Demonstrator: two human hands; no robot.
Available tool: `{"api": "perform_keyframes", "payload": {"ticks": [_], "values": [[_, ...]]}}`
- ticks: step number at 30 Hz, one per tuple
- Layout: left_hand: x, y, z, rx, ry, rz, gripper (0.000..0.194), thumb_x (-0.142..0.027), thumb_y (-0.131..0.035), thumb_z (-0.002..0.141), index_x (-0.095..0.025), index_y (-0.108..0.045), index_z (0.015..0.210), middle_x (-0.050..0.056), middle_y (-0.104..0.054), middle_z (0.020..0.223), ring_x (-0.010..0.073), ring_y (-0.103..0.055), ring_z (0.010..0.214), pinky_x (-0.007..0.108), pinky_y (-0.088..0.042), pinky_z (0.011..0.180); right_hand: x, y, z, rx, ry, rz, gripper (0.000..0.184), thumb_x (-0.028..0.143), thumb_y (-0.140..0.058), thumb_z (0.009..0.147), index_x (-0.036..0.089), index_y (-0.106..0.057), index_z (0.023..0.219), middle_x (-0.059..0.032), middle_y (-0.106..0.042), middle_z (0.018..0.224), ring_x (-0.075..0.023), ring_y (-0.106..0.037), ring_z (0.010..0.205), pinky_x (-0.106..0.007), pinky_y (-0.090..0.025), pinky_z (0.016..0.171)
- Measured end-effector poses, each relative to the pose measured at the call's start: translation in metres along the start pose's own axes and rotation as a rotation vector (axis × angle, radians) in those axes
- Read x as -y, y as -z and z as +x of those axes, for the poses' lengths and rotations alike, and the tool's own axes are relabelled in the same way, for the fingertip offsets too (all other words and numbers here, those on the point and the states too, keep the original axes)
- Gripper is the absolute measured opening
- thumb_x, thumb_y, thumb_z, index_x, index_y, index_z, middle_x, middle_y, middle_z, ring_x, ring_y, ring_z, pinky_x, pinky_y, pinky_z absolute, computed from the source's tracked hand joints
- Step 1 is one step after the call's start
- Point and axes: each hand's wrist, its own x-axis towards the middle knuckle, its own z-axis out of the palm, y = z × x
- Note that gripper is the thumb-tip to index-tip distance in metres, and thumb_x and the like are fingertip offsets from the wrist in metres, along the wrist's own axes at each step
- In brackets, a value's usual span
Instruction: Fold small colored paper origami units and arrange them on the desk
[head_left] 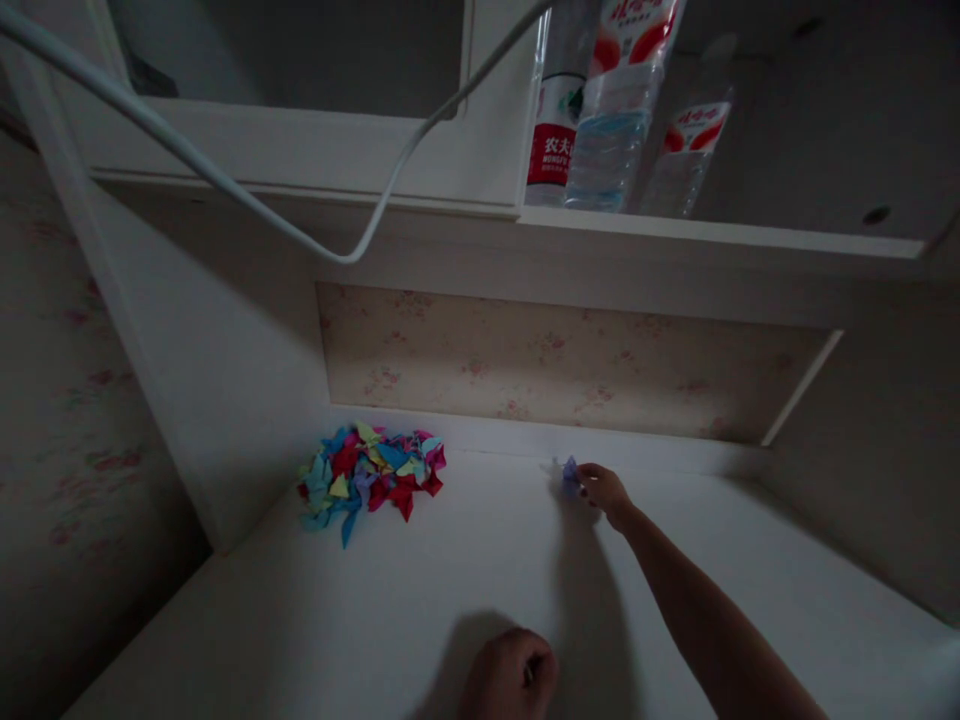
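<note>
My right hand (604, 492) reaches far forward across the white desk (465, 580) and pinches a small purple folded paper piece (570, 476) near the back edge. My left hand (512, 675) rests on the desk close to me, curled into a fist; whether it holds anything is hidden. A pile of several colourful folded paper pieces (369, 474), in red, blue, teal, yellow and pink, lies at the back left, well apart from both hands.
A shelf (720, 236) above the desk carries plastic water bottles (611, 110). A white cable (225, 185) hangs across the upper left. White side panels wall the desk on both sides; floral wallpaper (555, 365) backs it.
</note>
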Motion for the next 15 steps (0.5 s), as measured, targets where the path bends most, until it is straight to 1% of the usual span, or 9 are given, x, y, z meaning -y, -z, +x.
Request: {"api": "perform_keyframes", "payload": {"ticks": [2, 4, 7, 11, 15], "values": [[0.003, -0.002, 0.001, 0.002, 0.008, 0.006, 0.026, -0.025, -0.049, 0.081, -0.014, -0.073, 0.083, 0.009, -0.071, 0.08, 0.019, -0.062, 0.072, 0.025, -0.04, 0.063, -0.003, 0.002, 0.006, 0.05, -0.023, -0.012, 0.018, 0.03, -0.06, 0.087, 0.013, -0.063, 0.088, 0.0001, -0.067, 0.073, -0.0078, -0.057, 0.048, -0.02, -0.047, 0.045], [0.006, -0.003, 0.002, 0.01, 0.017, 0.001, 0.025, -0.024, -0.05, 0.08, -0.015, -0.073, 0.082, 0.009, -0.072, 0.08, 0.0191, -0.062, 0.072, 0.025, -0.041, 0.063, -0.006, 0.003, 0.011, 0.067, -0.025, -0.009, 0.014, 0.028, -0.06, 0.084, 0.015, -0.064, 0.088, -0.0017, -0.069, 0.076, -0.0095, -0.06, 0.048, -0.02, -0.046, 0.044], [0.013, -0.006, 0.004, 0.033, 0.008, -0.014, 0.024, -0.024, -0.05, 0.08, -0.017, -0.073, 0.083, 0.009, -0.072, 0.081, 0.019, -0.062, 0.072, 0.025, -0.041, 0.063, -0.011, 0.004, 0.016, 0.063, 0.006, -0.007, 0.015, 0.027, -0.057, 0.079, 0.017, -0.065, 0.087, -0.0029, -0.071, 0.077, -0.0125, -0.062, 0.05, -0.021, -0.046, 0.044], [0.021, -0.011, 0.009, 0.026, -0.006, -0.021, 0.024, -0.028, -0.052, 0.08, -0.017, -0.073, 0.084, 0.009, -0.072, 0.082, 0.0189, -0.062, 0.07, 0.024, -0.042, 0.063, -0.016, 0.003, 0.025, 0.061, 0.055, -0.038, 0.017, 0.028, -0.057, 0.073, 0.018, -0.067, 0.083, -0.0023, -0.07, 0.072, -0.0136, -0.059, 0.045, -0.023, -0.043, 0.042], [0.021, -0.012, 0.01, 0.02, 0.014, -0.022, 0.024, -0.031, -0.053, 0.079, -0.018, -0.073, 0.083, 0.008, -0.071, 0.081, 0.0185, -0.06, 0.068, 0.025, -0.043, 0.064, -0.023, 0.001, 0.035, 0.027, 0.096, -0.073, 0.019, 0.028, -0.059, 0.069, 0.019, -0.07, 0.082, -0.0025, -0.071, 0.068, -0.014, -0.058, 0.046, -0.025, -0.045, 0.047]]}}
